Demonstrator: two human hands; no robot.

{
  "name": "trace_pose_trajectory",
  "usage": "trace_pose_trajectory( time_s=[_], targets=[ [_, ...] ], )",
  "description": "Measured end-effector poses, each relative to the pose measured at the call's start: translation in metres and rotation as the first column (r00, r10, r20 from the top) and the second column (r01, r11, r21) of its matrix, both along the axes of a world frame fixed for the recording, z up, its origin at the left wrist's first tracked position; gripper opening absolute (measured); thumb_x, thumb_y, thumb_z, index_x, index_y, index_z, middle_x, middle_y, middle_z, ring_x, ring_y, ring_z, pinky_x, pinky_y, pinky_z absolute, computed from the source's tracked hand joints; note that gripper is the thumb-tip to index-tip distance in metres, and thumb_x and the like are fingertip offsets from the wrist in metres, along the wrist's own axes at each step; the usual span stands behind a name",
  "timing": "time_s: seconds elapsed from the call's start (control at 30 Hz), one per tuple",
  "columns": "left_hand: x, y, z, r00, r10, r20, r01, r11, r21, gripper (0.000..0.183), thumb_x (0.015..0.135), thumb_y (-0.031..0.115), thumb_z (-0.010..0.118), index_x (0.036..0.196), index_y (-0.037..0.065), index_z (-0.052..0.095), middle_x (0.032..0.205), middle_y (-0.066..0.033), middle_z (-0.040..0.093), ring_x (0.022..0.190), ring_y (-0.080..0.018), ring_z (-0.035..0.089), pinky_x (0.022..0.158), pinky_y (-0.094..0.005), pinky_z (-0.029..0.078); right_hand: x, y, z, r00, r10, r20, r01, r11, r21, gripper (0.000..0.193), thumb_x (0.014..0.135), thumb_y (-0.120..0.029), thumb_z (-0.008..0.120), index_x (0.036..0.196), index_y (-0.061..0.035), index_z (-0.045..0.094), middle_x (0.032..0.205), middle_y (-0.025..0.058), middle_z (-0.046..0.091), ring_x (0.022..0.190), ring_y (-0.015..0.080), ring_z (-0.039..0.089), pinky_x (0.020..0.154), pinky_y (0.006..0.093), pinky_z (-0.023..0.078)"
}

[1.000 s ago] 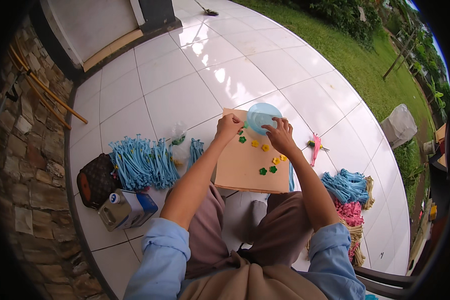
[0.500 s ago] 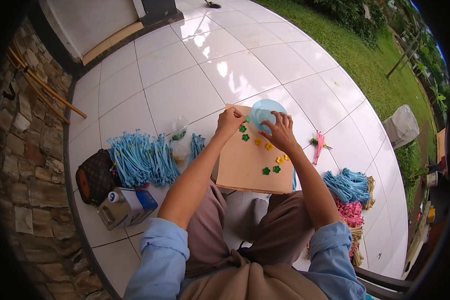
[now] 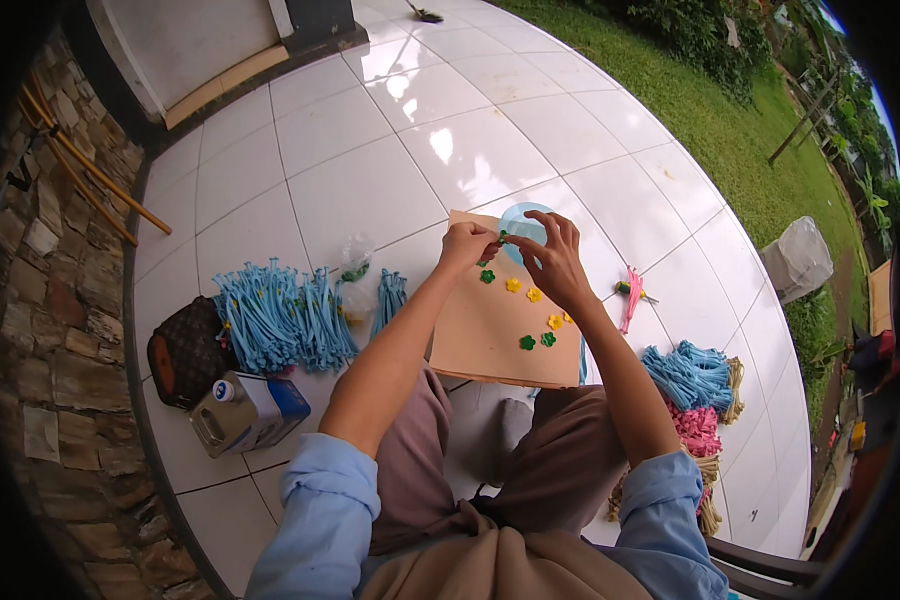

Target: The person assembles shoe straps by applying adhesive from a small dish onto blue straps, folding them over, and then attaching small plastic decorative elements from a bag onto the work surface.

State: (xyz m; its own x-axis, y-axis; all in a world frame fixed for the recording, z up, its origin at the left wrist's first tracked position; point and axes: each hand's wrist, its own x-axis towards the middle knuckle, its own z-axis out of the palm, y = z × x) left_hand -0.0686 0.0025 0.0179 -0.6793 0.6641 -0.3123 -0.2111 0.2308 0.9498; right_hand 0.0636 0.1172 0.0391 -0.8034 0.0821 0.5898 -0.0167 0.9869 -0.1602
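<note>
below the fingers lie four yellow flowers and four green flowers; one blue bowl sits just beyond. the left hand pinches one small, green piece at its fingertips. the right hand, over the bowl half a second ago, now brings its fingertips to that piece; whether they grip, i cannot tell.

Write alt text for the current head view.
A person's left hand and right hand meet at a small green piece above a brown sheet, near a translucent blue dish. Green flowers and yellow flowers lie on the sheet; bundled blue strands sit on white floor tiles at left.
</note>
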Motion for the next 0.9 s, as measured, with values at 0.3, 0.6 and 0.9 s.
trace_pose_trajectory(
  time_s=[0.3,0.6,0.9],
  targets=[
    [0.001,-0.003,0.004,0.998,-0.045,0.052,0.042,0.997,0.059,0.022,0.082,0.017,0.057,0.09,-0.003,0.06,0.084,-0.0086,0.063,0.075,-0.0135,0.062,0.069,-0.0239,0.052,-0.001,0.001,0.002,1.0,-0.009,-0.002,0.009,1.0,0.016,0.031,0.069,-0.004,0.062,0.095,-0.0222,0.063,0.118,0.0041,0.045,0.11,0.0291,0.039,0.091,0.0432,0.032],
    [-0.016,-0.022,-0.016,0.891,-0.237,-0.388,0.084,0.924,-0.372,0.017,0.07,0.017,0.067,0.076,0.001,0.064,0.069,-0.0059,0.065,0.059,-0.0109,0.061,0.062,-0.0227,0.051,0.028,0.006,0.006,0.962,0.141,0.233,-0.06,0.944,-0.324,0.026,0.072,-0.003,0.062,0.094,-0.0076,0.049,0.095,0.0049,0.054,0.098,0.0244,0.046,0.083,0.0375,0.039],
    [-0.015,-0.039,-0.037,0.749,-0.399,-0.529,0.075,0.844,-0.53,0.013,0.067,0.016,0.068,0.074,0.005,0.066,0.066,-0.0045,0.066,0.059,-0.0127,0.063,0.061,-0.0263,0.05,0.048,-0.017,-0.02,0.614,0.47,0.634,-0.187,0.868,-0.461,0.031,0.065,-0.001,0.066,0.087,-0.0053,0.045,0.082,0.0072,0.056,0.085,0.0259,0.051,0.071,0.0361,0.044]
  ],
)
